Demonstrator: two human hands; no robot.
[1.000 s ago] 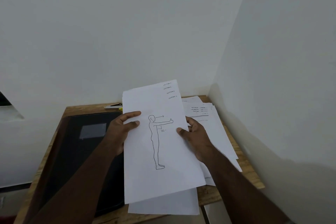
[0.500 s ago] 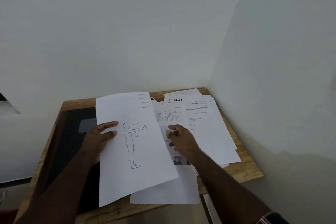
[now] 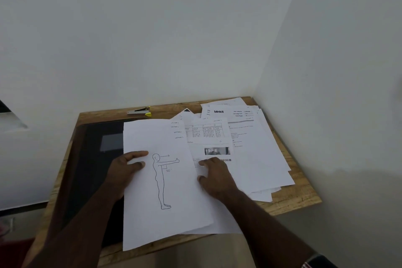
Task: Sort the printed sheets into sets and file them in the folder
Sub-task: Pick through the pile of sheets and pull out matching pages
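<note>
The wooden worktop [image 3: 300, 198] sits in a corner, with walls at its back and right edges, so the only free room for moving is toward the person and to the left. On its left half lies the black folder [image 3: 93, 159], closed as far as I can tell, with nothing visibly filed in it. The right half carries a loose spread of printed sheets [image 3: 261, 159], overlapping and fanned toward the right wall, one headed "blinkit". Sorting looks to be at an early stage: most of the pile is unsorted, and filing is not yet begun.

The figure-drawing sheet [image 3: 165, 191], with at least one more sheet under it, lies across the folder's right edge and overhangs the near edge of the worktop. The left hand [image 3: 126, 169] holds its left margin, thumb on top and fingers beneath. The right hand [image 3: 215, 174] rests on the table-printed sheet [image 3: 208, 137] just beside it, fingers spread and flat, gripping nothing.

A small yellow-tipped stapler [image 3: 140, 111] lies by the back wall.
</note>
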